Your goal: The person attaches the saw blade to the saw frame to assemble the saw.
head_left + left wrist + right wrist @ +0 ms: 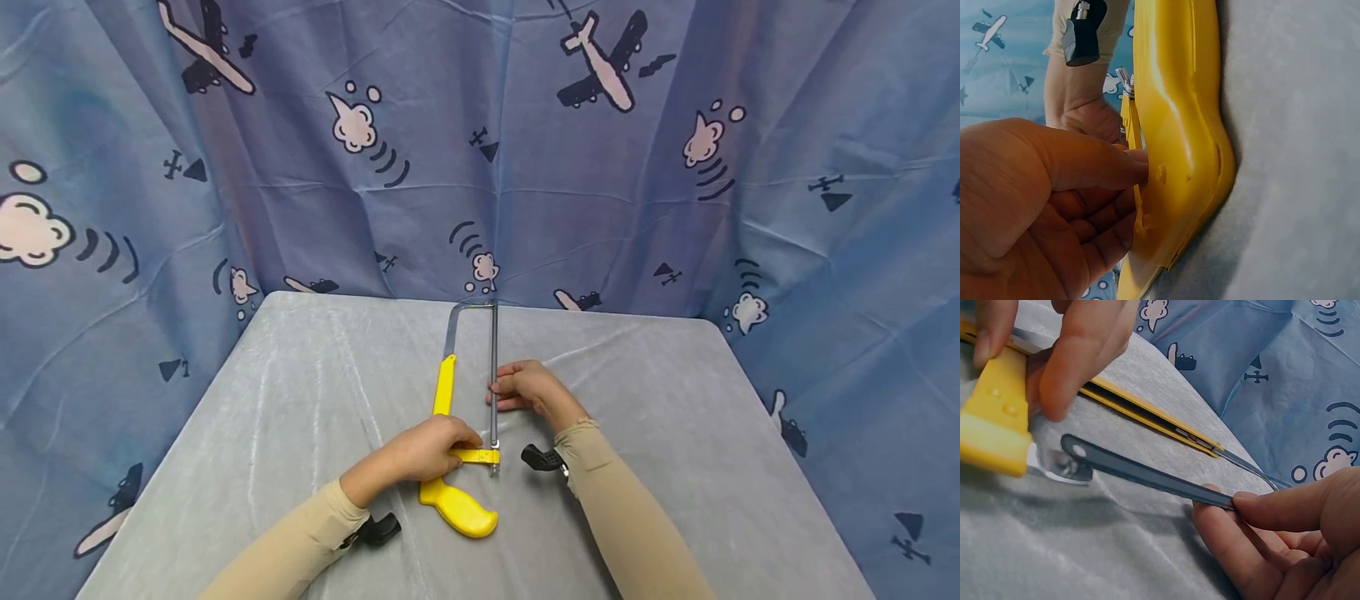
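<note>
A hacksaw with a yellow handle (465, 511) lies on the table, its far end toward the curtain. My left hand (423, 450) holds the yellow frame just above the handle, thumb and fingers at the short yellow crosspiece (999, 412). My right hand (534, 390) pinches the thin dark blade (1154, 475) between thumb and fingers, partway along its length. In the right wrist view, the blade's near end, with a round hole, overlaps the small metal holder (1075, 476) on the crosspiece. A wing nut (1125, 81) shows on the crosspiece in the left wrist view.
The grey cloth-covered table (637, 400) spreads around the saw. A blue curtain (420, 217) printed with planes hangs along the back and both sides. Black wrist-worn devices stick out near both sleeves, one (542, 458) beside the saw's right side.
</note>
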Available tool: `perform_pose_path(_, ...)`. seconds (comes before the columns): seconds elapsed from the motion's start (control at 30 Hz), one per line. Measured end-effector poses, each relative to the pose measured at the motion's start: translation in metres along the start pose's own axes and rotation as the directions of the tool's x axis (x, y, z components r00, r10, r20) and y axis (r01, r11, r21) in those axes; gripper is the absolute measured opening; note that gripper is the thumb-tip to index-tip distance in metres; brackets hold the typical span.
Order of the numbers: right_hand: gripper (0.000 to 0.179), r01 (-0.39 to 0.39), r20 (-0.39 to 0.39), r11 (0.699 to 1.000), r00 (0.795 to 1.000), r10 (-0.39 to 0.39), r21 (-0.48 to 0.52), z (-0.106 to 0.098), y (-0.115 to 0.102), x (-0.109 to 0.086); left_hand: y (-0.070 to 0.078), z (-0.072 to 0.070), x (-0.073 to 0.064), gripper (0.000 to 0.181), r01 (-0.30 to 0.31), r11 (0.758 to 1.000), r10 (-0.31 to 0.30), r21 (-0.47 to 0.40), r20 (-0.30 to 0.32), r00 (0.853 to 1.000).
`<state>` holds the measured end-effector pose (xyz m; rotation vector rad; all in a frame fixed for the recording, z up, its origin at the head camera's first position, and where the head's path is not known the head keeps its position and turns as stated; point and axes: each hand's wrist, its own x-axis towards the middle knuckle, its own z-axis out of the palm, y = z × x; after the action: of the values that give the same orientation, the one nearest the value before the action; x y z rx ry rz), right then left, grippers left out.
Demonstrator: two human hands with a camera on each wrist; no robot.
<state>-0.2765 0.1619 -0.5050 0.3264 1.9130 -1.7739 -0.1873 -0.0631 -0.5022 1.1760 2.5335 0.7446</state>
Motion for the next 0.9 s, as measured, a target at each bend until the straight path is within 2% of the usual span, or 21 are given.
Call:
perform_pose_path(0.57,0.038,-0.010,-0.020,1.000,1.000,0.010,0.002,-0.0026,-0.0006,-0.0009,0.0033,0.0010,0.0015,0.033,0.007,1.000,-0.007,-0.010,-0.013,1.000)
perform_pose_path(0.9,0.040,0.017,-0.045,1.000,0.999,-0.018,-0.020,-0.0001,-0.0017,-0.0024,0.0035,0.0012,0.0015,0.032,0.014,1.000,-0.014,-0.012,-0.012,1.000)
